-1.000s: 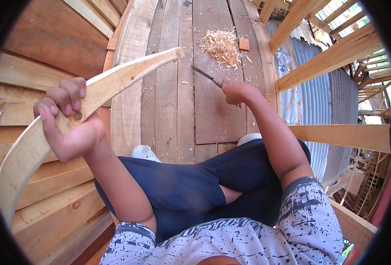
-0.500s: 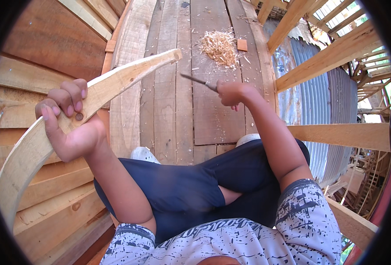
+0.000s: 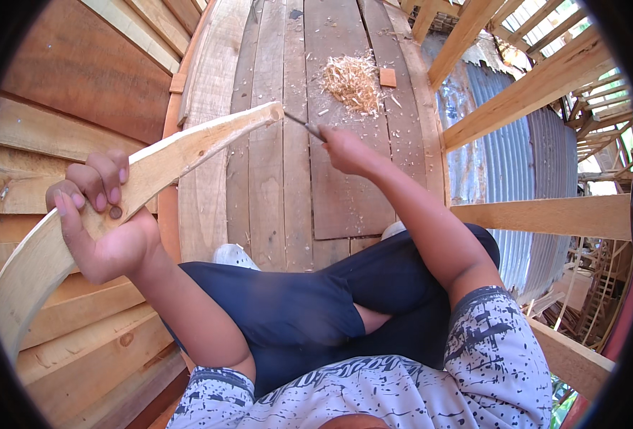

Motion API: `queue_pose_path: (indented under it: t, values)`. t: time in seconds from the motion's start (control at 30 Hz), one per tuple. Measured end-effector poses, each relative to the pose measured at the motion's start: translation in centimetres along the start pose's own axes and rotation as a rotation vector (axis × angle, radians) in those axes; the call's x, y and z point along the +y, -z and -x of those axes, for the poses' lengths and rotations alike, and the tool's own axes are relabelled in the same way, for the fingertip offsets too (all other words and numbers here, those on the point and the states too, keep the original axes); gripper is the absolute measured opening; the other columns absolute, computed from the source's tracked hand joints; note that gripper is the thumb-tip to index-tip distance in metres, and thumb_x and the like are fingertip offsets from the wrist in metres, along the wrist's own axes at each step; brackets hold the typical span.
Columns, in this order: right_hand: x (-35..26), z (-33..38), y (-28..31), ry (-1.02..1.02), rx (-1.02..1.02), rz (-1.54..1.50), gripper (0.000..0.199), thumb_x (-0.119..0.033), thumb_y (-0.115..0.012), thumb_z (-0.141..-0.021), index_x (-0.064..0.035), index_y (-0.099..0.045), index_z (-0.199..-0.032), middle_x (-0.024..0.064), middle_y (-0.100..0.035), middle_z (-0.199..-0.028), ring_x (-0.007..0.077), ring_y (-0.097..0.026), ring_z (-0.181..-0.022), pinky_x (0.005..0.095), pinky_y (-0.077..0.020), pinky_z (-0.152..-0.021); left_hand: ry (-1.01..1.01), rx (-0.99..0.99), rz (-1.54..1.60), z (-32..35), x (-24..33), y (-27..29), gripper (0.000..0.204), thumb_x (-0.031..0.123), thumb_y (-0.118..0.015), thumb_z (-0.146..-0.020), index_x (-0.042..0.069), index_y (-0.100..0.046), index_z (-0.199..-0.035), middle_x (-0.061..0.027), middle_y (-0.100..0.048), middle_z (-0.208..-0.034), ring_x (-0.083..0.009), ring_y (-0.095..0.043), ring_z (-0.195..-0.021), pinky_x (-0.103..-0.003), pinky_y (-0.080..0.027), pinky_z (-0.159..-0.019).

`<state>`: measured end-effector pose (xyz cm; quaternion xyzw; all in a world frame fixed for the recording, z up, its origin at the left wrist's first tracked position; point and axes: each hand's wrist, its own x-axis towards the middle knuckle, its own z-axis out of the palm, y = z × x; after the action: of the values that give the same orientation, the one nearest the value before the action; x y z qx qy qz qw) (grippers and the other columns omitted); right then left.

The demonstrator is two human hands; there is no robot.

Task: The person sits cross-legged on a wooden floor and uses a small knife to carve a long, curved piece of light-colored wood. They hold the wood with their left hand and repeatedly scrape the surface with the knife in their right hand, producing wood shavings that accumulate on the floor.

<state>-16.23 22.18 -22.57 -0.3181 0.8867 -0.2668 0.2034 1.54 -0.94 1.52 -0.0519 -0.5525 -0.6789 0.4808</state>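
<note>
Setting: you sit on a plank floor [image 3: 281, 186] of weathered grey boards, with stacked timber boards [image 3: 59, 114] rising at your left and an open wooden frame [image 3: 538, 214] at your right.
Beyond the frame: corrugated metal sheeting [image 3: 516, 143] shows through the gaps; farther right the picture bends and darkens, so little can be made out there.
Left hand: your left hand [image 3: 102, 222] is wrapped firmly around a curved wooden piece [image 3: 159, 168], fingers over the top edge and thumb along its side.
Curved piece: it runs from the lower left rim up to its blunt tip near the middle of the view; its lower end is cut off by the dark edge.
Right hand: your right hand [image 3: 345, 150] is closed on a thin blade tool [image 3: 303, 126], whose point sits just beside the tip of the curved piece.
Hard to tell: the tool's handle is hidden inside your fist, and whether the blade touches the wood cannot be told.
Around: a heap of wood shavings [image 3: 352, 80] lies on the floor beyond your right hand, with a small wooden block [image 3: 387, 76] just beside it.
Near you: your dark shorts [image 3: 316, 307] and patterned shirt [image 3: 488, 357] fill the lower view, hiding the floor beneath.
</note>
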Motion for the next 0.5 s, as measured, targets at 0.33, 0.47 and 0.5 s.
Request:
queue_pose_path:
  t: [0.33, 0.47, 0.5]
  values:
    - [3.8, -1.4, -1.1, -0.254, 0.357, 0.071, 0.054, -0.001, -0.042, -0.094, -0.0062, -0.035, -0.147, 0.0253, -0.059, -0.098, 0.0414, -0.061, -0.092, 0.0481, -0.0485, -0.079, 0.007, -0.002, 0.004, 0.0, 0.4, -0.2, 0.02, 0.019, -0.048, -0.091, 0.016, -0.035, -0.075, 0.0003, -0.027, -0.066, -0.0136, -0.029, -0.064, -0.034, -0.032, -0.07]
    - [1.5, -1.0, -1.2, -0.106, 0.13, 0.016, 0.055, 0.003, -0.041, -0.092, -0.0038, -0.034, -0.146, 0.0255, -0.058, -0.098, 0.0413, -0.061, -0.09, 0.0486, -0.0484, -0.079, 0.015, 0.002, 0.009, 0.1, 0.3, 0.2, 0.022, 0.019, -0.048, -0.091, 0.016, -0.034, -0.075, 0.0005, -0.027, -0.066, -0.0135, -0.029, -0.064, -0.034, -0.032, -0.07]
    - [1.7, -0.7, -1.5, -0.11, 0.1, 0.014, 0.055, 0.003, -0.041, -0.092, -0.0036, -0.034, -0.146, 0.0258, -0.058, -0.099, 0.0411, -0.061, -0.091, 0.0489, -0.0485, -0.079, 0.021, -0.001, 0.016, 0.0, 0.2, 0.1, 0.022, 0.019, -0.048, -0.091, 0.016, -0.034, -0.075, 0.0005, -0.027, -0.066, -0.0135, -0.029, -0.064, -0.034, -0.032, -0.07]
